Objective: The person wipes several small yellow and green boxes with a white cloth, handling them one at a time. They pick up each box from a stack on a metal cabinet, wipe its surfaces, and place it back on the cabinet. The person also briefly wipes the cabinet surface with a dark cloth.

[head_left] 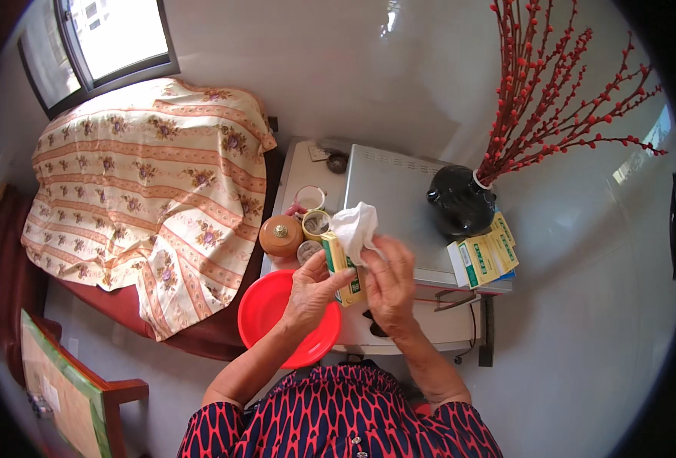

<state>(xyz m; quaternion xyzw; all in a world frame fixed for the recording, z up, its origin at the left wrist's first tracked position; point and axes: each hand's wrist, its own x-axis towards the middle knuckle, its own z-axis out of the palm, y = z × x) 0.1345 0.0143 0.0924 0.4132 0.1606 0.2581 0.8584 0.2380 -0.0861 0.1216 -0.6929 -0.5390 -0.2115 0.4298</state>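
Observation:
My left hand is closed around a small yellow and green box, its thumb lying across the box's front. My right hand pinches a crumpled white cloth just above the box's upper right side. Whether the cloth is fabric or paper is hard to tell. Part of the box is hidden behind my fingers. Below my left forearm sits a red plastic basin. Close beyond my left hand stand a brown lidded jar, a yellow-rimmed tin and a white mug.
A silver metal appliance stands on the white table. On it is a black vase with red-budded branches. Yellow boxes lie at its right edge. Left are a floral-covered sofa and a wooden chair.

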